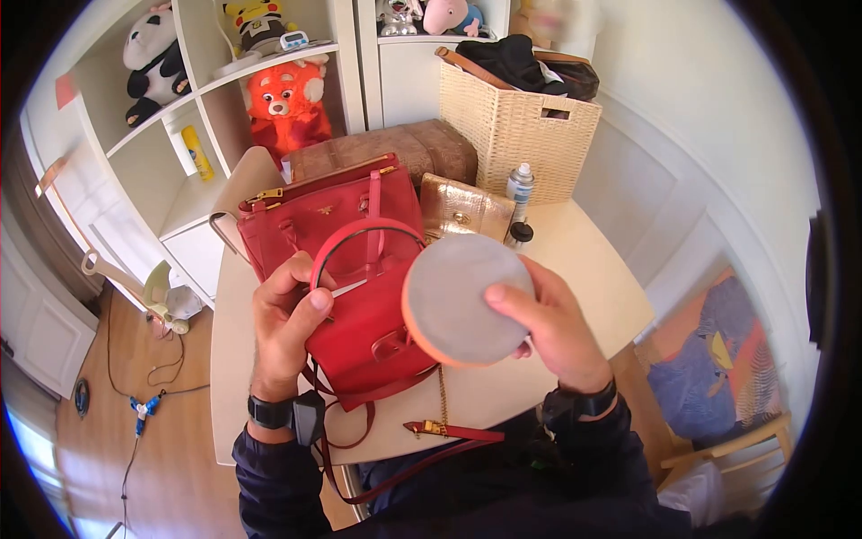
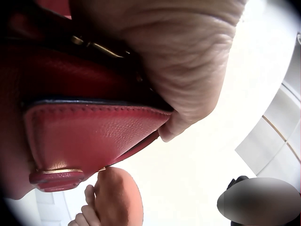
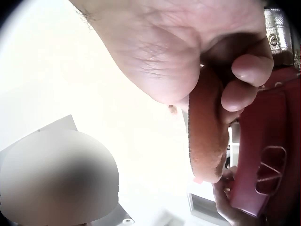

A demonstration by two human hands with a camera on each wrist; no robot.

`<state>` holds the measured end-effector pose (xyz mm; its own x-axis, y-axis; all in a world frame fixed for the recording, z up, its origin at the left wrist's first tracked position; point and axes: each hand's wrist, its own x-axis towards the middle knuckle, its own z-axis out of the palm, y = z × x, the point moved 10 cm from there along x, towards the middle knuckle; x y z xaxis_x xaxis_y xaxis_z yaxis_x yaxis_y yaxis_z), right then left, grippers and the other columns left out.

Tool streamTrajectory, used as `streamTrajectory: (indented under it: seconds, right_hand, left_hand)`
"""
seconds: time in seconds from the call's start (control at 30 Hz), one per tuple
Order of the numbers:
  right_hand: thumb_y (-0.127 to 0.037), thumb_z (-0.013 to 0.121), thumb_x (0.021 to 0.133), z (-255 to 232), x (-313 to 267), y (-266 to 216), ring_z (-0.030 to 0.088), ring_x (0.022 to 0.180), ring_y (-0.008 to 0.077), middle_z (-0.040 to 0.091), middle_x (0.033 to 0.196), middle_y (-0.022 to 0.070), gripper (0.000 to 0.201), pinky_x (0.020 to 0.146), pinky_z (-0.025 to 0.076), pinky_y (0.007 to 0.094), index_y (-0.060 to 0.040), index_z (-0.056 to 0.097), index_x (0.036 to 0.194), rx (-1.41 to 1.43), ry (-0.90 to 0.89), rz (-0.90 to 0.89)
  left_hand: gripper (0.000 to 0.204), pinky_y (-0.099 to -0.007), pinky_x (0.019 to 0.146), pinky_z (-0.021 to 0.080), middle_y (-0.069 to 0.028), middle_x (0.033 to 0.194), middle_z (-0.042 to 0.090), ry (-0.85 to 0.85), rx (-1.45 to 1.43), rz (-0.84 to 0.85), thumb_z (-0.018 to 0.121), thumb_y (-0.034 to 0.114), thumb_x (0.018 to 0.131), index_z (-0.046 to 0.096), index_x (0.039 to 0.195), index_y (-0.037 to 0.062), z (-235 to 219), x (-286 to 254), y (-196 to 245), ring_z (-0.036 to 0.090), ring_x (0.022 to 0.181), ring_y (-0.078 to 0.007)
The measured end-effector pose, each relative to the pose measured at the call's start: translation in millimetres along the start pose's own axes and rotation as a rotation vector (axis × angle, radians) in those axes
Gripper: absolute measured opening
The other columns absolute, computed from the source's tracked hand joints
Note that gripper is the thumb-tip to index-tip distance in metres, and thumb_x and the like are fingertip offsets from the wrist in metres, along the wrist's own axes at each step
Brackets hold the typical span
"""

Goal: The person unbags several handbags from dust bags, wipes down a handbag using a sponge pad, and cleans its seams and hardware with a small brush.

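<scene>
A small red handbag (image 1: 373,337) with a looped top handle is held up over the table by my left hand (image 1: 287,314), whose thumb and fingers pinch it near the handle's left end. In the left wrist view the bag's flap (image 2: 89,136) lies under my left hand (image 2: 183,56). My right hand (image 1: 561,328) grips a round disc (image 1: 467,301), grey on its face and orange around its edge, thumb on the grey side. The right wrist view shows the disc's orange side (image 3: 204,127) between thumb and curled fingers of the right hand (image 3: 174,47).
Behind the small bag stand a larger red handbag (image 1: 350,198), a gold bag (image 1: 467,207), a spray can (image 1: 520,184), a brown case (image 1: 404,148) and a wicker basket (image 1: 507,126). A red strap with a buckle (image 1: 458,431) lies at the table's (image 1: 620,296) front edge. Shelves hold plush toys.
</scene>
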<state>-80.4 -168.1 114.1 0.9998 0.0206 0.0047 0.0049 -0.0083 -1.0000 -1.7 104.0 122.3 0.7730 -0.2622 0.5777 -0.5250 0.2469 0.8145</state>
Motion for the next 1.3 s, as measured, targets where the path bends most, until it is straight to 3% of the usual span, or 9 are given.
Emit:
streamTrajectory:
  seconds: [0.2, 0.6, 0.67, 0.77, 0.87, 0.97, 1.03, 1.13, 1.3]
  right_hand:
    - [-0.029, 0.077, 0.105, 50, -10, -10, 0.059, 0.065, 0.0071, 0.07, 0.119, 0.0103, 0.082, 0.054, 0.047, 0.025, 0.0013, 0.034, 0.167, -0.077, -0.088, -0.121]
    - [-0.023, 0.076, 0.105, 71, 5, -7, 0.059, 0.06, 0.0076, 0.071, 0.117, 0.0115, 0.084, 0.047, 0.047, 0.0247, 0.0015, 0.028, 0.17, 0.141, 0.003, -0.09]
    - [-0.023, 0.077, 0.105, 69, 3, -5, 0.059, 0.06, 0.0071, 0.07, 0.122, 0.0119, 0.086, 0.048, 0.047, 0.0242, 0.0012, 0.027, 0.171, 0.134, 0.002, -0.075]
    - [-0.024, 0.081, 0.102, 73, -7, -4, 0.067, 0.08, 0.0123, 0.063, 0.139, 0.0151, 0.094, 0.064, 0.057, 0.028, 0.0007, 0.025, 0.173, 0.118, -0.09, -0.141]
    - [-0.027, 0.089, 0.096, 73, -16, -27, 0.067, 0.113, 0.0193, 0.049, 0.156, 0.0188, 0.104, 0.089, 0.061, 0.036, 0.0009, 0.025, 0.173, 0.167, -0.196, -0.494]
    - [-0.033, 0.095, 0.088, 65, -14, -18, 0.058, 0.135, 0.0299, 0.04, 0.162, 0.023, 0.108, 0.105, 0.057, 0.0441, -0.0023, 0.032, 0.171, -0.242, -0.243, -0.438]
    - [-0.04, 0.098, 0.083, 66, -26, -44, 0.059, 0.134, 0.0397, 0.041, 0.159, 0.0259, 0.101, 0.102, 0.057, 0.0456, -0.0048, 0.048, 0.163, -0.778, -0.028, -0.662]
    - [-0.043, 0.097, 0.082, 72, -33, -59, 0.058, 0.13, 0.0487, 0.047, 0.153, 0.0284, 0.084, 0.104, 0.056, 0.0487, -0.0046, 0.063, 0.149, -0.801, -0.037, -0.802]
    - [-0.04, 0.096, 0.08, 91, -33, -63, 0.057, 0.137, 0.0464, 0.052, 0.152, 0.0303, 0.072, 0.114, 0.049, 0.0499, 0.0001, 0.073, 0.136, -0.886, -0.088, -0.845]
  left_hand:
    - [0.021, -0.0262, 0.077, 0.046, -0.0008, 0.097, 0.062, 0.023, -0.001, -0.038, 0.077, 0.02, 0.1, 0.069, 0.104, 0.0013, -5, -1, -6, 0.057, 0.086, -0.01]
    - [0.05, -0.0322, 0.095, 0.049, -0.003, 0.105, 0.061, -0.086, -0.006, -0.028, 0.082, 0.026, 0.098, 0.07, 0.134, -0.0074, 12, 0, 4, 0.06, 0.101, -0.0151]
    - [0.066, -0.0315, 0.087, 0.046, -0.0031, 0.105, 0.063, -0.06, 0.111, -0.067, 0.08, 0.044, 0.092, 0.071, 0.133, -0.0072, 8, 0, -1, 0.058, 0.096, -0.0151]
    - [0.062, -0.0328, 0.089, 0.045, -0.0039, 0.104, 0.063, -0.074, 0.18, -0.089, 0.076, 0.044, 0.091, 0.075, 0.125, -0.0084, 5, 0, 0, 0.057, 0.096, -0.0162]
    - [0.059, -0.0331, 0.091, 0.045, -0.0048, 0.104, 0.063, -0.077, 0.243, -0.108, 0.074, 0.044, 0.092, 0.077, 0.119, -0.0085, 5, 1, 2, 0.057, 0.098, -0.0169]
    - [0.057, -0.0334, 0.091, 0.045, -0.0054, 0.104, 0.063, -0.079, 0.26, -0.086, 0.074, 0.043, 0.092, 0.078, 0.117, -0.0079, 5, 2, 1, 0.058, 0.099, -0.0175]
    - [0.048, -0.031, 0.086, 0.043, -0.0033, 0.1, 0.059, -0.091, 0.215, -0.05, 0.075, 0.034, 0.095, 0.078, 0.12, -0.0069, 5, 3, 0, 0.056, 0.095, -0.0148]
    - [0.04, -0.0285, 0.081, 0.041, -0.0012, 0.095, 0.056, -0.109, 0.18, -0.016, 0.076, 0.024, 0.097, 0.078, 0.124, -0.006, 6, 2, 5, 0.054, 0.092, -0.0123]
    - [0.039, -0.0285, 0.083, 0.042, -0.0013, 0.095, 0.056, -0.12, 0.183, 0.022, 0.076, 0.021, 0.099, 0.077, 0.125, -0.0064, 11, 2, 9, 0.055, 0.094, -0.0132]
